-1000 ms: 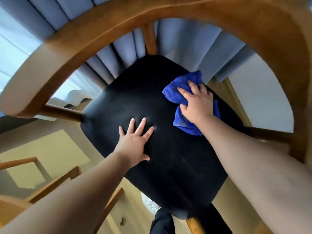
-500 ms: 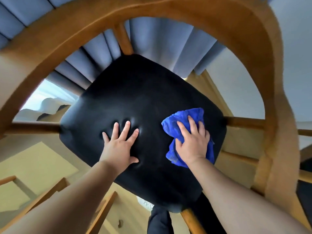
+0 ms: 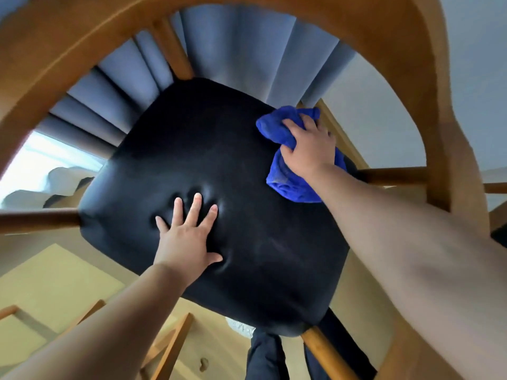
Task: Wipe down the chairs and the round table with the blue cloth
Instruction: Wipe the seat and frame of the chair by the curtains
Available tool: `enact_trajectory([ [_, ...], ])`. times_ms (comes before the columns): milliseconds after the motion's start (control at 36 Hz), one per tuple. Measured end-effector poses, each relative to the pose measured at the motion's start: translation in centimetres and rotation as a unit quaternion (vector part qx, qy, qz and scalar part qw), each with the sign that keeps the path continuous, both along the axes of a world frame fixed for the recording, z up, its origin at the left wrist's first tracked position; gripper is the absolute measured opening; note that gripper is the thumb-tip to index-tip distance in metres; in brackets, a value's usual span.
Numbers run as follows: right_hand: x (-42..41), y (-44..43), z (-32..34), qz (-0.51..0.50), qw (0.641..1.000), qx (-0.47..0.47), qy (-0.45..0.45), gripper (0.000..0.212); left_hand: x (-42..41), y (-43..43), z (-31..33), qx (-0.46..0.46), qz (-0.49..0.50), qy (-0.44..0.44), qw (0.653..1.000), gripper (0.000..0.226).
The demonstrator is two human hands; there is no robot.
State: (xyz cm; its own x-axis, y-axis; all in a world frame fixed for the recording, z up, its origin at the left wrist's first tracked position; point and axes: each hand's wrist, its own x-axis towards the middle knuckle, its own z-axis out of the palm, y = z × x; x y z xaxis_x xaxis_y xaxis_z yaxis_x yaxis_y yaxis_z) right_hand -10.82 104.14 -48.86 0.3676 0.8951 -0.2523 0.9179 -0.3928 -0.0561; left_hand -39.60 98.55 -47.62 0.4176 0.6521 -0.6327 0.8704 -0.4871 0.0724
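At the seat's far right corner sits the cloth (image 3: 295,157), bunched into a thick wad and pressed down on the black seat (image 3: 219,204), with one lobe poking out past the fingers toward the backrest side and the bulk trailing back under the wrist. I read its long axis as running roughly from that far corner toward me, along the seat's right edge. My right hand (image 3: 307,149) lies on top of it, fingers curled into the fabric, so that hand is closed on the cloth and nothing else.

From the cloth, the unwiped run of seat lies to the left and toward me: the whole middle and the near corner are open black upholstery. That is the relation I judge the next stroke turns on, a pull from the far right corner back along the right edge, or a sweep leftward across the middle.

My left hand (image 3: 189,237) blocks part of that sweep. It lies flat near the seat's centre-left, fingers spread, palm pushing dimples into the padding; it holds nothing and looks to be steadying the chair (image 3: 411,64). It is well apart from the cloth, so the right hand alone works it.

Beyond the seat, the chair's curved wooden back arches over the top of the view, with a side rail (image 3: 389,175) just beside the cloth's right side. I would keep the wad clear of that rail on the pull. No round table shows, so I take that part as not yet done.
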Motion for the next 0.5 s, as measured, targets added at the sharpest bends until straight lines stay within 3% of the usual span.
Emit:
enact_trajectory([
  [111,0.7,-1.0,-0.1,0.0,1.0,0.0,-0.007,0.054,0.2,-0.2,0.1,-0.001,0.003,0.007,1.0,0.104],
  [333,1.4,-7.9,0.5,-0.154,0.988,-0.026,-0.002,0.057,0.5,0.3,0.5,-0.007,-0.004,0.013,1.0,0.103],
  [500,-4.8,-14.5,0.9,-0.343,0.939,-0.012,0.029,0.061,0.4,0.3,0.5,-0.003,-0.009,0.013,1.0,0.102],
])
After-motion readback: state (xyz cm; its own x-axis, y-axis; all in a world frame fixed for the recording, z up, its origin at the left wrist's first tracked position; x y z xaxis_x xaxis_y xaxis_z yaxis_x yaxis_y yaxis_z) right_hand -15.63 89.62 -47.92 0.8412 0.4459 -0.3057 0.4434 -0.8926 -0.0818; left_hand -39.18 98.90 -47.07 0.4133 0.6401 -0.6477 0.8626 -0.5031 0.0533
